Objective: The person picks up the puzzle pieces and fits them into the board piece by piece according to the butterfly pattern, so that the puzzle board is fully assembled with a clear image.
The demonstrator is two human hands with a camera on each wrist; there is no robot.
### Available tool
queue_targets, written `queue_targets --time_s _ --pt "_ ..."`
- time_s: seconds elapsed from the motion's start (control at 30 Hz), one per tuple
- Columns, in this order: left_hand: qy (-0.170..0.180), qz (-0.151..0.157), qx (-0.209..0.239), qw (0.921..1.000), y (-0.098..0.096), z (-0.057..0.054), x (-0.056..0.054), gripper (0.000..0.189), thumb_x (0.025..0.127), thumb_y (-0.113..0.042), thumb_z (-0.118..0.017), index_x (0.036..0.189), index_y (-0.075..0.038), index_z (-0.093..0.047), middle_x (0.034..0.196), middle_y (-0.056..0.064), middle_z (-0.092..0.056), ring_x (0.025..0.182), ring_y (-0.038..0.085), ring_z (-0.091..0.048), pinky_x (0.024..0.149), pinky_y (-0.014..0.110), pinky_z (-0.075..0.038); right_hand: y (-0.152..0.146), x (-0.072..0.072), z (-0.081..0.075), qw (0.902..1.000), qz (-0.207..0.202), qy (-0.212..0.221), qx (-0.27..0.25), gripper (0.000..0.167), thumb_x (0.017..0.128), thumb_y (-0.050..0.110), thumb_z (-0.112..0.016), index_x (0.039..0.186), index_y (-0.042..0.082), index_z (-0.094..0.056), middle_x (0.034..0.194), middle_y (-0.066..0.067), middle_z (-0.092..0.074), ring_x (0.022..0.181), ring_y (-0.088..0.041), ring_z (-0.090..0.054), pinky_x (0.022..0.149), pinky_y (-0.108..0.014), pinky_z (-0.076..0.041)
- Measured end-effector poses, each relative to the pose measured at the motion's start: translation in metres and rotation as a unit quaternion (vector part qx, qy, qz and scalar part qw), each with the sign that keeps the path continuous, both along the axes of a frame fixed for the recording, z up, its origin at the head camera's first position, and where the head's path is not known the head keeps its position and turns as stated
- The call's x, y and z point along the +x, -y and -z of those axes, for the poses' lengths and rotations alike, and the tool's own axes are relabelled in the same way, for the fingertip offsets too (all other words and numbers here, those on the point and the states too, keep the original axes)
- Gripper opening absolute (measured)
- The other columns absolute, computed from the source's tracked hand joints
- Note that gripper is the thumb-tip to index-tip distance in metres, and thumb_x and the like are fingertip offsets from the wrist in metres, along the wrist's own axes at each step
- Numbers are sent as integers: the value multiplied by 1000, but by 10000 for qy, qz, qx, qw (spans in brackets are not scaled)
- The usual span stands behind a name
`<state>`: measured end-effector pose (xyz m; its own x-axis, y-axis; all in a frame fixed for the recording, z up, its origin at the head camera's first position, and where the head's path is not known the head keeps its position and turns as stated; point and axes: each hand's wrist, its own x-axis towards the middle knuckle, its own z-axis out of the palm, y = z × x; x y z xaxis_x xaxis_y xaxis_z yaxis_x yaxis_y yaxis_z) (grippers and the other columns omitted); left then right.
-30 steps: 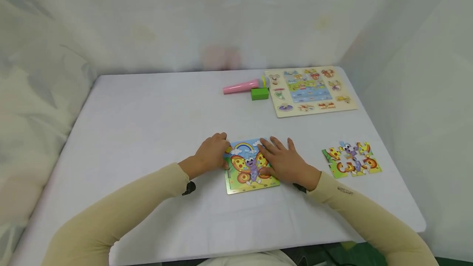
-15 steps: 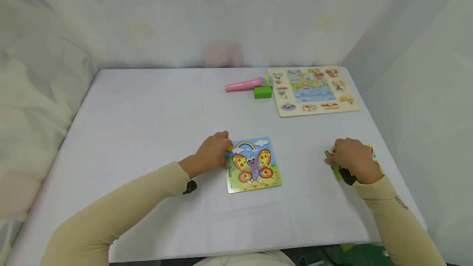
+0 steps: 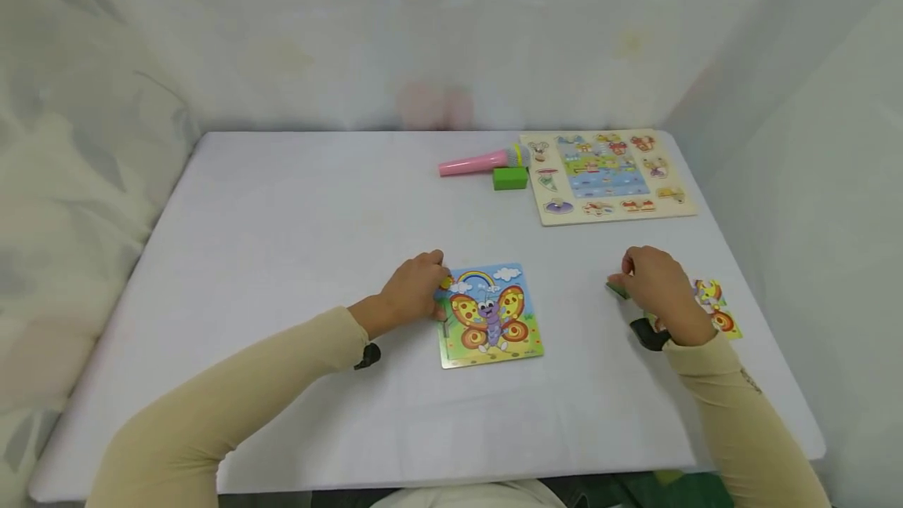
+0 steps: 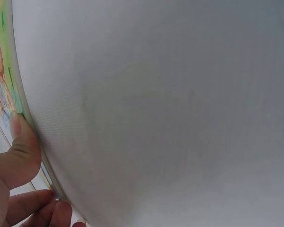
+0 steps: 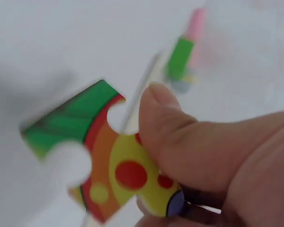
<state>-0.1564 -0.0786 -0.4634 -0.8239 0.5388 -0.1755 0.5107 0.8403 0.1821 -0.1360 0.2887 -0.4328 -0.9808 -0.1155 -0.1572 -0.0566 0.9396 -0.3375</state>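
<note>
My left hand (image 3: 412, 288) grips the left edge of a square butterfly puzzle board (image 3: 494, 359). In the left wrist view its thumb (image 4: 26, 146) lies on the edge of the board and the other fingers are bent at the side. A jigsaw piece (image 5: 102, 156), green with an orange and yellow red-dotted wing, is pinched between thumb and fingers of my right hand (image 3: 659, 284). That hand is raised over the table, right of the board. Other butterfly puzzle pieces (image 3: 719, 312) lie beyond it, partly hidden by the hand and wrist.
A pink toy microphone (image 3: 476, 164) and a green block (image 3: 510, 178) lie at the back of the white table (image 3: 317, 210). Right of them is a larger wooden picture puzzle (image 3: 670, 206). Fabric walls stand behind and at both sides.
My right hand has left the butterfly board, gone right to the loose pieces and lifted one, moving slightly back left. My left hand stays at the board's edge.
</note>
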Motion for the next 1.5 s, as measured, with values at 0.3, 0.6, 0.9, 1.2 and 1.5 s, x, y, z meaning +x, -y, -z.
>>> queue_targets --time_s 0.3,0.6,0.9,1.2,1.5 --pt "-5 73 33 10000 -3 -1 0 60 64 -38 -88 111 -5 -69 95 2 -52 85 16 -50 79 31 -48 114 -7 9 9634 -1335 556 -2256 15 90 23 -68 84 11 -62 74 -3 -60 58 -13 -54 53 -28 -45" --pt "-124 447 43 9989 -5 -4 -1 62 65 -40 -86 111 -3 -68 93 1 -49 82 16 -47 76 31 -46 167 -3 37 9576 -1706 1099 -2044 14 87 19 -70 84 10 -60 57 1 -58 45 -11 -55 45 -25 -43" --pt "-233 542 -23 9983 -3 -9 -3 61 63 -41 -87 108 -3 -69 90 1 -51 80 15 -49 75 31 -47 179 -3 30 9778 -1696 153 -1220 28 83 28 -76 77 9 -55 56 2 -48 47 -9 -43 45 -22 -32" --pt "-199 427 -266 9985 1 -6 -1 61 65 -41 -87 109 -2 -69 92 2 -50 81 16 -49 76 31 -48 190 -8 39 9850 -1506 170 -823 40 87 37 -70 63 13 -49 54 4 -43 47 -11 -41 45 -22 -28" --pt "-131 356 -201 9991 2 -2 -1 58 66 -38 -87 107 -2 -69 92 3 -51 80 17 -49 75 32 -48 184 -11 40 9812 -1375 421 -1291 38 89 37 -67 63 13 -54 55 4 -46 47 -9 -42 46 -21 -31"
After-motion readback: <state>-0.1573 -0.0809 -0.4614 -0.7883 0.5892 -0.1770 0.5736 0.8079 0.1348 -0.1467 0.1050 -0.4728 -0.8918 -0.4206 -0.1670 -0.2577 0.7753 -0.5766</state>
